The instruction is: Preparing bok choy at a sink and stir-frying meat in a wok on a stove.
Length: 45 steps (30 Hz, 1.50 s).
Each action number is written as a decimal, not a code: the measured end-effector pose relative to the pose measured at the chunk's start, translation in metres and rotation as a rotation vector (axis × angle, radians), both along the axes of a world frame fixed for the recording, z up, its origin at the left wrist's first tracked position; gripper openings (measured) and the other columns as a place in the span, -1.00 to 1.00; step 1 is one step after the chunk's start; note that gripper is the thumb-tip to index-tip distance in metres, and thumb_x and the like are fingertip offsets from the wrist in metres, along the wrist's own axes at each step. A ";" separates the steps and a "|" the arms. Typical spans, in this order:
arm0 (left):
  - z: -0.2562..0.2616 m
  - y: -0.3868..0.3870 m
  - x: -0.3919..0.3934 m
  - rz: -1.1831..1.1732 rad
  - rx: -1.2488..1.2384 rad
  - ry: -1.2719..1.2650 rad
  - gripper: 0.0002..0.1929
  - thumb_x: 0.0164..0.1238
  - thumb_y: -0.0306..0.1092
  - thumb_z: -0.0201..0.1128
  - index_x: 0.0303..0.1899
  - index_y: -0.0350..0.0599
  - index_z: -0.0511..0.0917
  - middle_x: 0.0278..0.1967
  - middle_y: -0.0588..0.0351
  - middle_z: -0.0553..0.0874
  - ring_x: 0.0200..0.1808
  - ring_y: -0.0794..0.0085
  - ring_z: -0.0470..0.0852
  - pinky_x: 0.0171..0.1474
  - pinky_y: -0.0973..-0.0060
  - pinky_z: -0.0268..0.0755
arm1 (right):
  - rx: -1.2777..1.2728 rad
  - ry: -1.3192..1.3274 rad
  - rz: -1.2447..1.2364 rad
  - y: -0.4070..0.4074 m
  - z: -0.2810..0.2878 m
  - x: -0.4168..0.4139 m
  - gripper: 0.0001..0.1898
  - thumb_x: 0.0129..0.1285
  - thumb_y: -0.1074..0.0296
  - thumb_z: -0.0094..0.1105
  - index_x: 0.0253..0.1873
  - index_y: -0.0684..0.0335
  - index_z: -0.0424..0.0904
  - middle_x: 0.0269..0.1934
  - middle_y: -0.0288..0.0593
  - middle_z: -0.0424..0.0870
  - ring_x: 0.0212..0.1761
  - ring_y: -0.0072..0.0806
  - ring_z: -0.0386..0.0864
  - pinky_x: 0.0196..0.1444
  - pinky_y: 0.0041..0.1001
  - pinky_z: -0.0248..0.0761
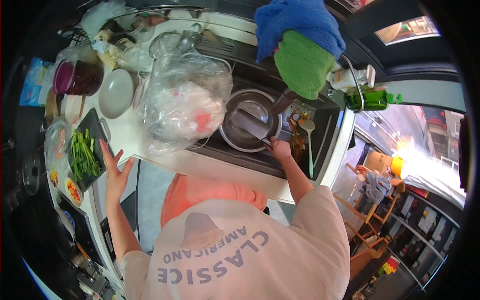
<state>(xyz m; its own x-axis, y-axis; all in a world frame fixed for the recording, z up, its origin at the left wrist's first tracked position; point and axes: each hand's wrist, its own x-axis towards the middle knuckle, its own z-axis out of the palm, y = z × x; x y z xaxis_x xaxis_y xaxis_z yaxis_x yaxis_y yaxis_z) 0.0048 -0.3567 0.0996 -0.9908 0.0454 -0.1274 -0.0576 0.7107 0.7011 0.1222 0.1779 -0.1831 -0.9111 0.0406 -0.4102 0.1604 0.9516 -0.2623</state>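
Note:
My right hand grips the handle of a cleaver. Its broad blade lies over a round metal pan, which stands in the dark sink. My left hand is raised with fingers spread and holds nothing. It is nearest to a dark cutting board, where cut green stalks lie. A turner with a pale green handle rests at the sink's right, beside food scraps.
A large filled plastic bag sits between counter and sink. Blue cloth and green cloth hang behind the sink. A grey plate, a dark pot and a bowl of chopped food stand leftward. Bottles, including green, stand at right.

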 end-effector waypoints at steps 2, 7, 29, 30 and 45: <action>0.004 -0.004 0.005 0.040 0.043 -0.045 0.05 0.40 -0.41 0.36 0.62 0.02 -0.37 0.64 -0.12 -0.21 0.41 0.17 0.44 0.39 0.28 0.36 | 0.024 -0.002 0.006 0.000 -0.016 -0.006 -0.53 0.29 -0.14 0.27 -0.08 0.21 0.53 -0.39 0.08 0.73 -0.32 0.05 0.72 -0.28 -0.03 0.57; 0.008 -0.017 0.027 0.155 0.089 -0.096 0.07 0.40 -0.40 0.37 0.62 0.07 -0.39 0.62 -0.20 -0.15 0.37 0.11 0.49 0.36 0.28 0.39 | -0.167 0.029 0.064 0.006 -0.005 -0.007 -0.41 0.36 -0.32 0.13 -0.20 0.25 0.55 -0.44 0.00 0.71 -0.45 -0.10 0.70 -0.41 -0.20 0.52; -0.027 -0.121 0.071 0.354 0.194 -0.109 0.06 0.36 -0.22 0.43 0.62 -0.01 -0.27 0.56 -0.36 0.05 0.35 -0.04 0.50 0.26 0.25 0.48 | -0.377 0.182 -0.514 -0.010 0.121 0.027 -0.47 0.46 -0.10 0.12 -0.15 0.40 0.67 -0.44 0.14 0.66 -0.36 -0.01 0.66 -0.18 -0.16 0.47; -0.032 -0.126 0.072 0.310 0.095 -0.182 -0.01 0.37 -0.15 0.41 0.61 -0.07 -0.15 0.54 -0.35 0.12 0.35 -0.03 0.50 0.29 0.24 0.45 | -0.233 0.148 -0.439 -0.014 0.139 0.027 -0.47 0.48 -0.10 0.10 -0.16 0.40 0.67 -0.45 0.12 0.66 -0.37 -0.04 0.66 -0.21 -0.16 0.47; -0.024 -0.233 0.130 0.067 -0.033 -0.391 -0.17 0.42 0.15 0.24 0.47 -0.33 0.26 0.42 -0.34 0.40 0.47 -0.07 0.35 0.48 0.26 0.20 | -0.158 0.315 -0.434 -0.193 0.238 0.073 -0.52 0.54 0.01 0.01 -0.16 0.41 0.64 -0.43 0.11 0.67 -0.38 0.00 0.67 -0.28 -0.18 0.46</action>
